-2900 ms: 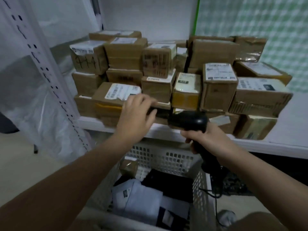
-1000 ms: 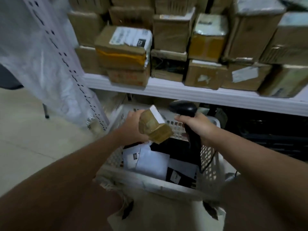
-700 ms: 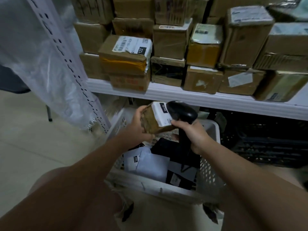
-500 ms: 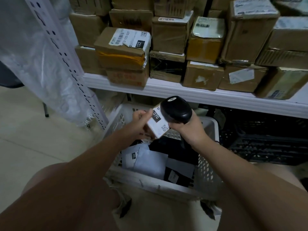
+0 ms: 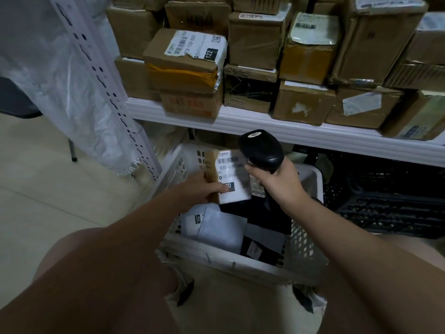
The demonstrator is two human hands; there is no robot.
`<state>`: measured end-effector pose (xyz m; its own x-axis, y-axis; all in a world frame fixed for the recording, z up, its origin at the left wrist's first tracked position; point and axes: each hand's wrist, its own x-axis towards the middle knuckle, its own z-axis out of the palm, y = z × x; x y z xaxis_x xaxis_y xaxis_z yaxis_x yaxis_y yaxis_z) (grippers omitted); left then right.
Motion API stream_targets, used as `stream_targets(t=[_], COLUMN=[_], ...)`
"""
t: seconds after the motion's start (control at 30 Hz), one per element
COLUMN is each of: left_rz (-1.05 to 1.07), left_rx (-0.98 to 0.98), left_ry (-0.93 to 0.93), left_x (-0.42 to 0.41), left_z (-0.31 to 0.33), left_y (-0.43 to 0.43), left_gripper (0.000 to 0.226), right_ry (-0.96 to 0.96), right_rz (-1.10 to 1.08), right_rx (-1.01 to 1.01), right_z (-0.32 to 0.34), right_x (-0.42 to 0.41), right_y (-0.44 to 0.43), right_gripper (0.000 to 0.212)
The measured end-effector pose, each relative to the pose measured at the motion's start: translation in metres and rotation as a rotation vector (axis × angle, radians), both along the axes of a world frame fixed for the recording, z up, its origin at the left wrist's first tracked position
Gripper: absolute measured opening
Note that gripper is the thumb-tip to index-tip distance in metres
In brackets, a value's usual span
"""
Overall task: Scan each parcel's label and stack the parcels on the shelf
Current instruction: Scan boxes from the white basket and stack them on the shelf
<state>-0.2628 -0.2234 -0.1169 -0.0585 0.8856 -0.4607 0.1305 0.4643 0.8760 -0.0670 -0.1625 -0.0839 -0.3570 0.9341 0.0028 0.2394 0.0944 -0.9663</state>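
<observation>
The left hand [image 5: 201, 189] holds a small brown parcel [image 5: 212, 165] above the far end of a white basket [image 5: 228, 260], a little over the middle of the view. Its grip pinches the parcel at the lower left corner: the thumb lies on the front, and the other fingers are hidden behind the box. The white label [image 5: 234, 169] faces the camera and is slightly blurred; a barcode and the digits 070 can be read on it.

The right hand [image 5: 279, 183] is at 3 o'clock from the parcel, just beside it. Its grip is curled tightly round the handle of a black scanner [image 5: 261, 149]. The scanner's head stands at 1 o'clock from the parcel and overlaps the label's top right corner.

Inside the basket, at 6 o'clock from the parcel, lie white mailers [image 5: 216, 229] and dark packets [image 5: 265, 251].

The white shelf [image 5: 289, 135] runs across at 12 o'clock and carries many cardboard boxes in two or more layers. One box [image 5: 185, 66] at 11 o'clock has yellow tape and a label with 122. Under the shelf, at 3 o'clock from the basket, stands a dark crate [image 5: 390, 213]. A perforated post [image 5: 108, 88] with plastic sheet [image 5: 60, 68] beside it is at 10 o'clock.
</observation>
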Motion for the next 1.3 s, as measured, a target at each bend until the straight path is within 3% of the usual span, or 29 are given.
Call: stream_targets(t=[0.07,0.2,0.4,0.57,0.83,1.3], left_rz=[0.100,0.288,0.402,0.437,0.431,0.405], left_rx=[0.001,0.063,0.111,0.063,0.062,0.063], left_ry=[0.023,0.062,0.048,0.101,0.073,0.143], left_x=[-0.005,-0.014,-0.018,-0.022,-0.026,-0.027], left_z=[-0.004,-0.010,-0.017,-0.024,-0.029,-0.030], left_y=[-0.001,-0.001,0.002,0.006,0.007,0.006], left_gripper=[0.029,0.026,0.040,0.041,0.048,0.049], right_ry=[-0.047,-0.146,-0.089,-0.052,-0.073,-0.049], right_rz=[0.089,0.171,0.174,0.192,0.178,0.215], right_rx=[-0.005,-0.023,-0.086,-0.162,-0.162,-0.178], right_z=[0.008,0.019,0.026,0.027,0.026,0.022], right_x=[0.001,0.004,0.007,0.008,0.007,0.005], right_y=[-0.005,-0.018,-0.021,-0.021,-0.020,-0.019], right_gripper=[0.013,0.023,0.019,0.009,0.020,0.015])
